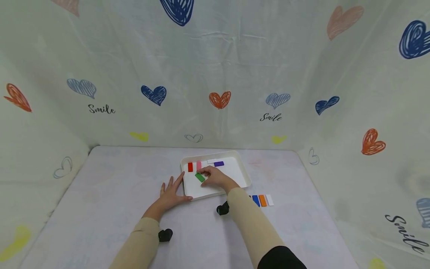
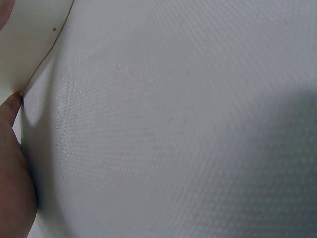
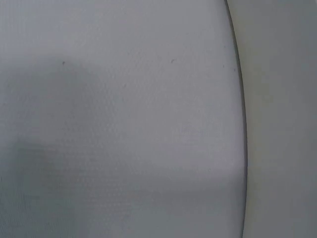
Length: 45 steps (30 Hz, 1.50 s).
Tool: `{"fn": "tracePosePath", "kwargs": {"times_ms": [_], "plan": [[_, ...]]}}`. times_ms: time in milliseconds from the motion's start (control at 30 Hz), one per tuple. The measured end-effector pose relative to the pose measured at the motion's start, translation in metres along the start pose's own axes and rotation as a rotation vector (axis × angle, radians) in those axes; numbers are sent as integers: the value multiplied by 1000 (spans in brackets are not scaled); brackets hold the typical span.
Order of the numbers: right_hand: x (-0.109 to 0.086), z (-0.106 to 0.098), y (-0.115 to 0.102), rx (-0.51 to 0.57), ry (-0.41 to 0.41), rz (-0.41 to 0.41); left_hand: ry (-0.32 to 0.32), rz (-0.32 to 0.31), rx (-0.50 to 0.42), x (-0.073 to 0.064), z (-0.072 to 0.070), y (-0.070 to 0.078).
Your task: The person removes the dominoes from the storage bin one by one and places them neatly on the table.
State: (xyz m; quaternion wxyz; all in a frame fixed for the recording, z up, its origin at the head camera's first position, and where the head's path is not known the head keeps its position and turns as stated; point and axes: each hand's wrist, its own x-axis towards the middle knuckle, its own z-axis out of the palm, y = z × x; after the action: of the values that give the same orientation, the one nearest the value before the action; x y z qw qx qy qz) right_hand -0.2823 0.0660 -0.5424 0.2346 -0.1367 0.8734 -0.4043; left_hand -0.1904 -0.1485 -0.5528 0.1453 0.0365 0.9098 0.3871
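Note:
A shallow white tray lies toward the back of the table. My right hand reaches over it, thumb and fingertips at the two ends of a small green block, pinching it at a slant. Behind, red, pink, white and purple blocks lie in the tray. My left hand is spread at the tray's left side, forefinger and thumb touching its rim. In the left wrist view, a fingertip meets the tray's edge. The right wrist view shows only tray wall and table.
Right of the right forearm, a blue block, an orange block and a white block lie side by side on the table. The sleeve hides part of that row. A heart-printed cloth hangs behind and at both sides.

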Motion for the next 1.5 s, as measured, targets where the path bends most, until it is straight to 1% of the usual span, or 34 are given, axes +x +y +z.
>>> {"fn": "tracePosePath", "kwargs": {"times_ms": [133,367,533,800,1000,1133,1300,1500], "plan": [[3,2,1,-12,16,4,7,8,-1,-1,-1,0],[6,6,3,-19,33,12,4,-8,1,-2,-1,2],[6,7,3,-25,43,4,11,-6,-5,-3,-1,2],[6,6,1,-38,36,-4,18,-4,-9,-2,0,2],[5,6,2,-40,37,15,12,-6,-3,-1,0,2],[4,4,5,-20,37,9,6,-4,1,-1,0,4],[-1,2,5,34,43,6,3,-6,6,0,1,4],[-6,-2,3,110,69,-18,10,-7,21,0,2,2]]}}
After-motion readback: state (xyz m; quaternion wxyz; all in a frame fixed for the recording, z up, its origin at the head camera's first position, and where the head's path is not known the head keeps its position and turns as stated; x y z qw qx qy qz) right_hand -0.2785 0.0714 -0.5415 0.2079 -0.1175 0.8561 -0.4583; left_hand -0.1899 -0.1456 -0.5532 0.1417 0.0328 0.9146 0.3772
